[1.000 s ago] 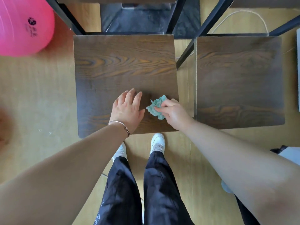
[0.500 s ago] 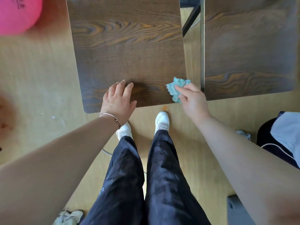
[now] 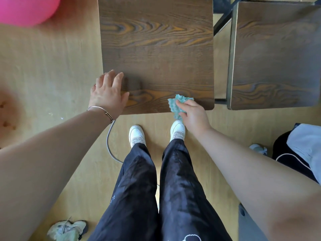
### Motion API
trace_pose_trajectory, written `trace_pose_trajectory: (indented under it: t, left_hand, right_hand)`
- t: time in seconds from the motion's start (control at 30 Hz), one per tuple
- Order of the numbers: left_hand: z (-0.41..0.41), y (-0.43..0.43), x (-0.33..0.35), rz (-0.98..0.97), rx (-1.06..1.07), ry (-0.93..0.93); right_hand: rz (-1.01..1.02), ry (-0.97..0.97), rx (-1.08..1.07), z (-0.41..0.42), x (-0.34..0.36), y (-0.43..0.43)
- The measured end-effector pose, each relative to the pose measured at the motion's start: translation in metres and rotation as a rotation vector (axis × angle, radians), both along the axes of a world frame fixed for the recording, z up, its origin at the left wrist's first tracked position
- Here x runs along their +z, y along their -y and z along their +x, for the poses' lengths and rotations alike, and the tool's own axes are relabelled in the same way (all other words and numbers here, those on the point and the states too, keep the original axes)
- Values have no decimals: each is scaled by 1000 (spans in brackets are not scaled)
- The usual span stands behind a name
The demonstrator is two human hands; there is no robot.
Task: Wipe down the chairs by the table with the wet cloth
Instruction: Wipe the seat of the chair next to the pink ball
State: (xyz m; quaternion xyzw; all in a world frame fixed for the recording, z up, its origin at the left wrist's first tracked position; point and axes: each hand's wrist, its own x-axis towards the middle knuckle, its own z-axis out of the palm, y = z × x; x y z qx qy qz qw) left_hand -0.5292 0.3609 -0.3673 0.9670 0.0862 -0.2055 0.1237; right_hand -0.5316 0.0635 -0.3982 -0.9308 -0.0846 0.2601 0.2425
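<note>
right hand (image 3: 194,113) pinches the teal cloth (image 3: 178,106) at the chair seat (image 3: 156,49)'s near edge. left hand (image 3: 108,93), fingers spread, rests on its near-left corner.

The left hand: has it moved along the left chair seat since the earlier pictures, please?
Yes. The left hand has moved leftward along the left chair seat, from near the middle of its front edge to its front-left corner.

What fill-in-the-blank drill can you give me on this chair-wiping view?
The right hand pinches the teal ____ at the front edge of the left chair seat. The left hand lies open at that seat's left edge, a thin ____ on its wrist. The ball on the floor is ____.
Missing: cloth; bracelet; pink.
</note>
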Motion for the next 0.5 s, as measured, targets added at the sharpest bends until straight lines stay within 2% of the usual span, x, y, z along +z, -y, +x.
trace_pose_trajectory:
  t: [0.5]
  left_hand:
    - [-44, -96, 9, 26, 234, 22]
  right_hand:
    - [67, -61, 295, -16, -3, -166]
